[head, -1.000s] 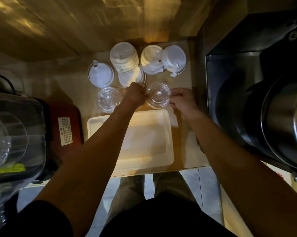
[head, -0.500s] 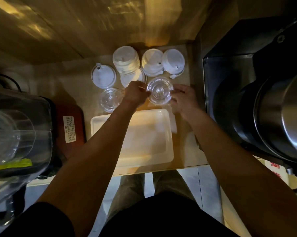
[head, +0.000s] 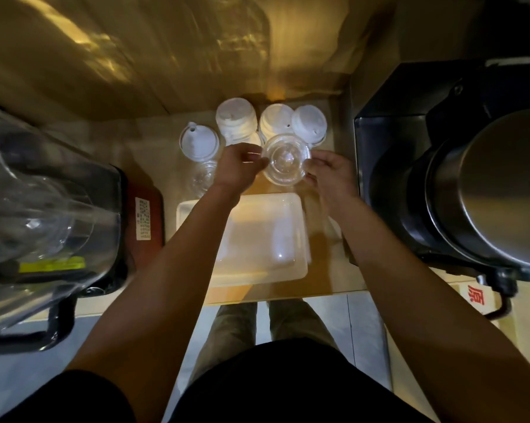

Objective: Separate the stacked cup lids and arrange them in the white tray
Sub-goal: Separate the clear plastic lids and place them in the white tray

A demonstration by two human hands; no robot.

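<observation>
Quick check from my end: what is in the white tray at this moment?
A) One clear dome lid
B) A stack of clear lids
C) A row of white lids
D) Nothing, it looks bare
D: the white tray shows only its bare bottom, while the clear lid stack is held between the left hand and right hand, beyond the tray's far edge.

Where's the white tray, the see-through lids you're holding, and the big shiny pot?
White tray (head: 300,236): head view, right rim.
Clear lids (head: 286,160): head view, middle of the domed top.
Shiny pot (head: 501,184): head view, its metal lid.
</observation>
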